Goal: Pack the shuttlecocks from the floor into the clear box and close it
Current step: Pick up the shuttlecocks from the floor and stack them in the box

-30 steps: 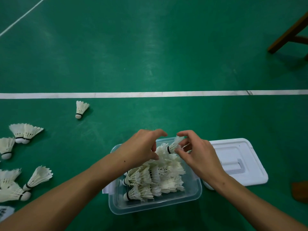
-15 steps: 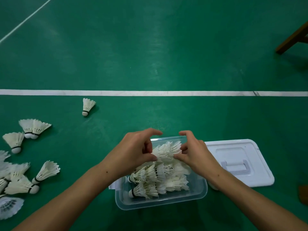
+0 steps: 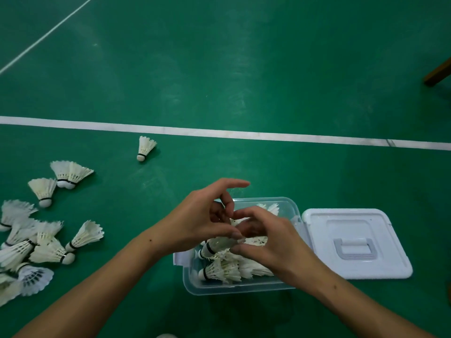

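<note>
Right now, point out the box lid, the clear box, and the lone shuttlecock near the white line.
box lid (image 3: 355, 248): head view, on its handle.
clear box (image 3: 234, 287): head view, near wall.
lone shuttlecock (image 3: 145, 147): head view, feather skirt.

I see a green floor (image 3: 244, 69) with white lines (image 3: 219, 133). Shuttlecocks (image 3: 48, 240) are white-feathered, black band at the cork; one (image 3: 35, 279) has dark marks on its feathers. Clear box (image 3: 234, 287), white lid (image 3: 356, 242) with grey handle, brown wooden leg (image 3: 438, 73).
</note>
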